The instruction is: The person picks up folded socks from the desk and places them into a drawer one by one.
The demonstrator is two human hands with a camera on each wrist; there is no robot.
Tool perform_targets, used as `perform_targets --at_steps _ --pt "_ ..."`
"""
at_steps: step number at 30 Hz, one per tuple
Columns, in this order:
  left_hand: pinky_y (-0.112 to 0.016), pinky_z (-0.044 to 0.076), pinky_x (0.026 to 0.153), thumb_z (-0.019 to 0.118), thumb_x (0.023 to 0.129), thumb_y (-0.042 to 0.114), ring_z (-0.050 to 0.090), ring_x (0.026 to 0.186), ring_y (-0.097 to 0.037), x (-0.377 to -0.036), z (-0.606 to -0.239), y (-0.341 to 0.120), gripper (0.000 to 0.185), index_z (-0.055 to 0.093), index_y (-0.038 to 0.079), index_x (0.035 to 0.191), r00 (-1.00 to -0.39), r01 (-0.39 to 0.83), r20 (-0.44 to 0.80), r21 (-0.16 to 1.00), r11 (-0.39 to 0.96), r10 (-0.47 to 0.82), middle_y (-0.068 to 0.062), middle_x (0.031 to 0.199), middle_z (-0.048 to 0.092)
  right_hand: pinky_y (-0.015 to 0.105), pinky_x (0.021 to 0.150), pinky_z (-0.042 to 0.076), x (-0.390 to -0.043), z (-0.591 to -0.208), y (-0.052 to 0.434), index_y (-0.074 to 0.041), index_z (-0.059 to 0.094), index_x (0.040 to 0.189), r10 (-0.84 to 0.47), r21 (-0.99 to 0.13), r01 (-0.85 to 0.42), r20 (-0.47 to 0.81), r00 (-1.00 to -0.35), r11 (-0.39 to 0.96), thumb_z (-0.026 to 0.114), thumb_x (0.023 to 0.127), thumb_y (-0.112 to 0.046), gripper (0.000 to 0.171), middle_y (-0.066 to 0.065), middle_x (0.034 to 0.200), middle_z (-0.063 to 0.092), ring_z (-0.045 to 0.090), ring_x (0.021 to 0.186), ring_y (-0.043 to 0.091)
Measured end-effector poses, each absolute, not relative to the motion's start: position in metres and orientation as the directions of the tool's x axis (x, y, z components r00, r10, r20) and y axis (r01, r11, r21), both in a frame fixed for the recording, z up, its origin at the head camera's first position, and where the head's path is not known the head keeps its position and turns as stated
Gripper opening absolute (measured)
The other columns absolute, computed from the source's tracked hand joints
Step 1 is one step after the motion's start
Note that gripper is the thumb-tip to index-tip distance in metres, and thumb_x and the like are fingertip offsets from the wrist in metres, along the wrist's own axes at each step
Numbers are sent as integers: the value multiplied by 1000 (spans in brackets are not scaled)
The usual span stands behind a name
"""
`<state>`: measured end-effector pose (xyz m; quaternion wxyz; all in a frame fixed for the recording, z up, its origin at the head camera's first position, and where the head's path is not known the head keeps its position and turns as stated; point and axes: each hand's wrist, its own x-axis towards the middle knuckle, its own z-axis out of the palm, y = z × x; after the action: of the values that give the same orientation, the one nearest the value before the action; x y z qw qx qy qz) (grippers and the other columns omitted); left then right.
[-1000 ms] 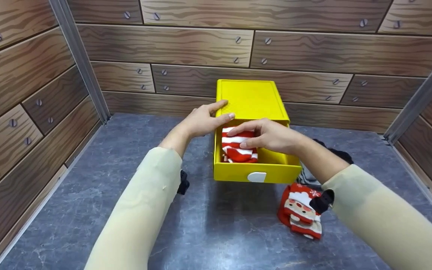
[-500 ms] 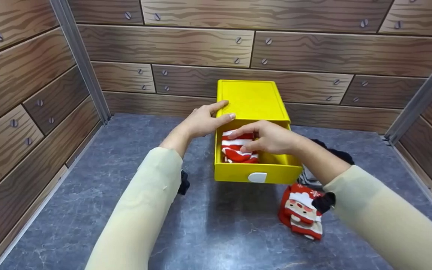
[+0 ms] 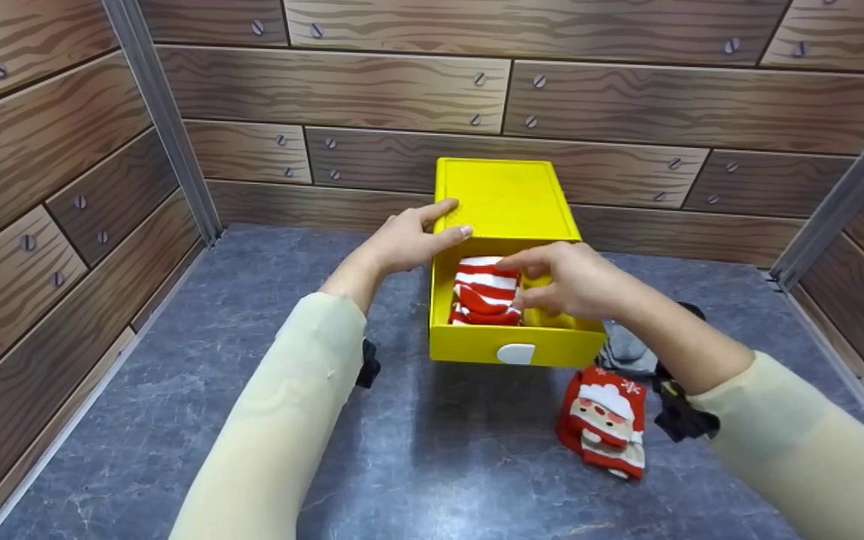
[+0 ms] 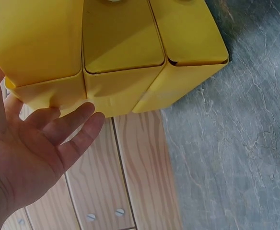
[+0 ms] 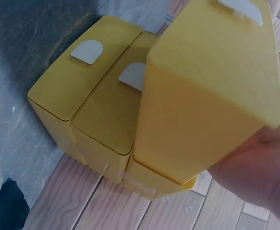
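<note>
A yellow drawer cabinet (image 3: 507, 196) stands near the back wall with its top drawer (image 3: 469, 346) pulled out. In that drawer's left half lies a folded red-and-white striped sock (image 3: 486, 289). My left hand (image 3: 408, 240) rests on the cabinet's upper left edge, thumb and index finger on top. The left wrist view shows its other fingers (image 4: 77, 122) loosely extended along the cabinet's side. Over the drawer's right half is my right hand (image 3: 586, 283), thumb and index finger apart at the sock's right edge. In the right wrist view, the raised drawer hides its fingertips.
A red sock with a Santa face (image 3: 603, 420) lies on the grey marbled table (image 3: 507, 480), right of the cabinet's front. Behind it are a grey sock (image 3: 627, 351) and dark cloth (image 3: 693, 309). Two lower drawers (image 5: 85, 72) are closed. Wood-patterned walls (image 3: 372, 82) surround the table.
The right hand has moved right, off the top of the striped sock to its right edge. The sock has shifted slightly right and lies more in view. The left hand has stayed put.
</note>
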<state>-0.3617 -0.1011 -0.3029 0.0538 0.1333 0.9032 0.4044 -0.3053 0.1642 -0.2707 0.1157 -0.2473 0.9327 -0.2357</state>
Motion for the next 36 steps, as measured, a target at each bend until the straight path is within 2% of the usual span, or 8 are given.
perform_targets --at_steps 5,11,18,21,26,29,31,36 --pt "-48 39 119 61 100 67 42 149 -23 -362 -303 -101 79 37 33 167 -957 210 22 741 637 290 -5 168 40 32 75 57 -302 -276 154 -21 68 146 -546 -525 -408 -134 -827 747 78 100 -19 47 12 119 71 68 89 24" --pt "-48 41 116 60 100 68 45 146 -23 -360 -304 -101 80 36 33 167 -956 209 14 731 650 292 -6 168 41 30 68 48 -307 -283 143 -22 72 142 -636 -512 -506 -106 -764 694 79 98 -17 44 7 107 68 60 83 23" --pt "-50 38 119 60 99 68 42 149 -23 -360 -304 -99 80 37 33 167 -958 207 15 732 649 288 -5 168 41 27 67 46 -310 -286 149 -23 72 141 -657 -576 -482 -133 -742 660 79 98 -21 44 7 111 68 58 81 23" --pt "-52 36 120 60 99 69 40 151 -24 -361 -304 -99 80 37 33 167 -957 207 15 732 649 288 -4 169 40 29 71 48 -309 -284 153 -24 71 142 -655 -596 -462 -148 -741 657 79 98 -23 45 6 116 69 61 87 23" --pt "-51 37 120 60 99 69 42 150 -24 -361 -303 -99 81 36 34 167 -958 207 16 732 649 288 -4 168 40 38 89 56 -303 -277 162 -20 67 147 -669 -610 -474 -127 -732 635 78 100 -23 48 8 130 72 69 107 24" --pt "-49 39 117 60 99 69 44 147 -23 -361 -303 -99 80 36 34 167 -959 203 14 734 648 285 -5 168 40 43 94 58 -298 -272 172 -15 66 148 -682 -625 -500 -70 -728 599 75 102 -21 47 13 135 71 73 108 24" --pt "-47 42 114 61 99 69 46 144 -22 -361 -303 -100 80 36 35 167 -960 188 1 741 645 279 -4 169 39 42 96 58 -293 -267 180 -13 66 147 -680 -641 -512 -22 -733 572 74 102 -20 46 14 135 70 73 111 24" --pt "-43 48 104 61 99 69 50 132 -23 -360 -304 -101 81 35 37 167 -961 172 -12 753 636 275 -4 169 38 29 93 58 -283 -260 206 -13 69 143 -635 -686 -522 113 -764 507 76 101 -21 43 13 131 73 74 112 24"
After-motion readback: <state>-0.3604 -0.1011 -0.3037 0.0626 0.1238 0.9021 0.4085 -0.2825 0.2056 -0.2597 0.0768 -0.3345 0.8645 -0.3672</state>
